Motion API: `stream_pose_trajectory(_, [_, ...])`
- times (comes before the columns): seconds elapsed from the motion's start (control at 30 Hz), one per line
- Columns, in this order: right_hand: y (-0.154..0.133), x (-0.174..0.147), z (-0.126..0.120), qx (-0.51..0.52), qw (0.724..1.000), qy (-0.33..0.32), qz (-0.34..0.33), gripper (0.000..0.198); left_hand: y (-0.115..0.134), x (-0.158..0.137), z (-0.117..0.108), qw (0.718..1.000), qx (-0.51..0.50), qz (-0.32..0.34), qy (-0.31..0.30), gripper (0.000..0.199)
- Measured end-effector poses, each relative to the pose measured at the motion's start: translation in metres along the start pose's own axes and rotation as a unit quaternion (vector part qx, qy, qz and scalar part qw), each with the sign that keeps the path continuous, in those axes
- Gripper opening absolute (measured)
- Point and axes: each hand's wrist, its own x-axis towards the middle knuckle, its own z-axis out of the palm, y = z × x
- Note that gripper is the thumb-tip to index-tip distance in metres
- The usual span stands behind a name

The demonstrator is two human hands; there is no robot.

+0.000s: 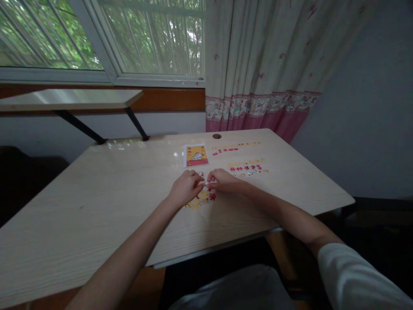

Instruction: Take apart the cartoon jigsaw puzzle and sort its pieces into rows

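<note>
My left hand (186, 188) and my right hand (225, 180) meet fingertip to fingertip above the desk, both closed in a pinch. Between them shows a small whitish jigsaw puzzle piece (206, 183), partly covered by the fingers. Just below and behind the hands lies a cluster of yellow puzzle pieces (192, 206) and red puzzle pieces (212, 196); my fingers hide part of it. Beyond my left hand is a picture card (196, 156) with a white cartoon animal on yellow and red.
To the right lie rows of loose pieces: yellow pieces (247, 163), red pieces (245, 168), white pieces (251, 173), and two farther rows. The desk (112, 206) has a round cable hole (217, 136) and a raised shelf (74, 98). A curtain (258, 64) hangs behind.
</note>
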Motion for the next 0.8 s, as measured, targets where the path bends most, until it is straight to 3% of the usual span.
stream_pose_trajectory(0.23, [-0.001,0.001,0.006,0.046,0.999,0.022,0.017,0.013,-0.006,0.002,0.005,0.998,-0.057,0.022,0.027,0.018])
stream_pose_trajectory(0.37, [-0.001,-0.002,0.012,0.012,0.994,0.104,-0.041,0.012,-0.003,0.001,0.003,0.991,-0.118,0.002,0.056,0.01])
stream_pose_trajectory(0.47, [-0.003,-0.006,0.014,-0.033,0.981,0.163,-0.1,0.014,0.001,-0.001,0.0,0.976,-0.192,-0.052,0.085,0.008])
stream_pose_trajectory(0.53, [-0.004,-0.007,0.014,-0.04,0.971,0.204,-0.116,0.016,0.003,-0.002,0.001,0.947,-0.286,-0.104,0.102,0.009])
stream_pose_trajectory(0.67, [-0.004,-0.006,0.014,-0.033,0.953,0.27,-0.132,0.019,0.002,-0.001,0.004,0.837,-0.499,-0.203,0.094,0.015])
stream_pose_trajectory(0.8, [-0.005,-0.007,0.013,-0.057,0.935,0.312,-0.155,0.023,0.004,-0.001,0.004,0.76,-0.601,-0.229,0.094,0.013])
